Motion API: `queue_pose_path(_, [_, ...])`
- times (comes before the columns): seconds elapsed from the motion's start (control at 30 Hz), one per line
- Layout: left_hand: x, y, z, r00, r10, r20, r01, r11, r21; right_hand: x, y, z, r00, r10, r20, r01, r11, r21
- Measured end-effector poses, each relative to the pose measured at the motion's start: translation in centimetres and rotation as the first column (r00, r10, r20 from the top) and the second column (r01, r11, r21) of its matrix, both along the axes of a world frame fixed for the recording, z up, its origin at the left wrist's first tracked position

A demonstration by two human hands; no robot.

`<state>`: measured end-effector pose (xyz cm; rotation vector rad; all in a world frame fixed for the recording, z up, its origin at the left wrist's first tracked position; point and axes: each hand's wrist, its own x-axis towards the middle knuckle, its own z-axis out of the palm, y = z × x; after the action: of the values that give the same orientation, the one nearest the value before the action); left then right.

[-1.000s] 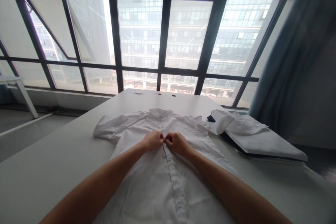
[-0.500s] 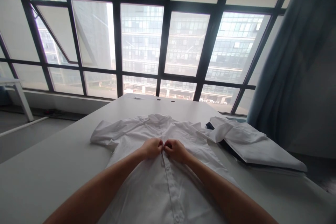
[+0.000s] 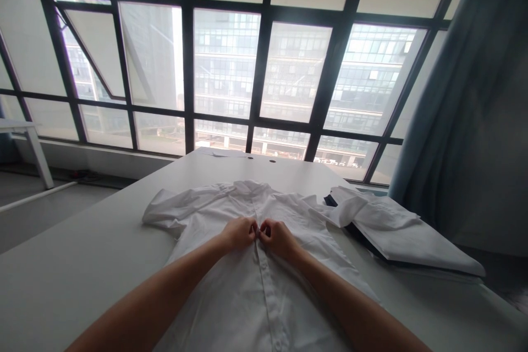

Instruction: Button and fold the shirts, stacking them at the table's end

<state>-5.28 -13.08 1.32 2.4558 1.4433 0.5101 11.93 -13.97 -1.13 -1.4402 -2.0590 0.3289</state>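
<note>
A white short-sleeved shirt (image 3: pixel 223 286) lies front up on the white table (image 3: pixel 94 247), its collar toward the window. Down its middle runs the button placket (image 3: pixel 267 291). My left hand (image 3: pixel 240 232) pinches the placket's edge at chest height from the left. Right beside it, my right hand (image 3: pixel 277 236) pinches the same spot from the right, thumb and forefinger bent together. Both sets of fingertips nearly meet. Any button between them is hidden by the fingers. Lower buttons show along the placket.
Folded white garments with a dark layer (image 3: pixel 412 236) are stacked at the table's right, touching the shirt's right sleeve. A large window stands behind the table, a blue-grey curtain (image 3: pixel 437 121) at right. Another white table (image 3: pixel 35 148) is at far left.
Both hands stay at the same place on the placket. The fingers of my right hand have shifted slightly. The view has moved a little.
</note>
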Motion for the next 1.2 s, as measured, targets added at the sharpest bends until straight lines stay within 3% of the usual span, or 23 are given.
queue_pose_path(0.23, [0.3, 0.0, -0.7, 0.999, 0.014, 0.033, -0.016, 0.997, 0.069, -0.2, -0.7, 0.6, 0.998, -0.021, 0.063, 0.017, 0.998, 0.069])
queue_pose_path(0.67, [1.3, -0.7, -0.3, 0.990, 0.103, -0.094, -0.100, 0.994, 0.033, -0.6, -0.7, 0.9, 0.990, -0.091, 0.104, 0.093, 0.996, -0.015])
queue_pose_path(0.87, [1.2, -0.5, -0.1, 0.998, 0.069, -0.006, -0.069, 0.998, -0.002, -0.9, -0.6, 1.0, 0.983, -0.156, 0.098, 0.161, 0.986, -0.044])
queue_pose_path(0.97, [1.1, -0.4, 0.1, 0.990, 0.057, 0.127, -0.033, 0.982, -0.186, -0.4, -0.2, 0.9, 0.991, -0.127, 0.033, 0.129, 0.988, -0.083])
queue_pose_path(1.1, [1.0, -0.1, 0.1, 0.911, 0.185, 0.369, 0.054, 0.833, -0.551, 0.5, 0.5, 0.5, 0.973, -0.019, -0.232, -0.043, 0.965, -0.259])
queue_pose_path(1.2, [0.8, 0.3, -0.2, 0.848, 0.245, 0.470, 0.123, 0.773, -0.623, 0.8, 0.8, 0.2, 0.926, -0.006, -0.379, -0.127, 0.937, -0.325])
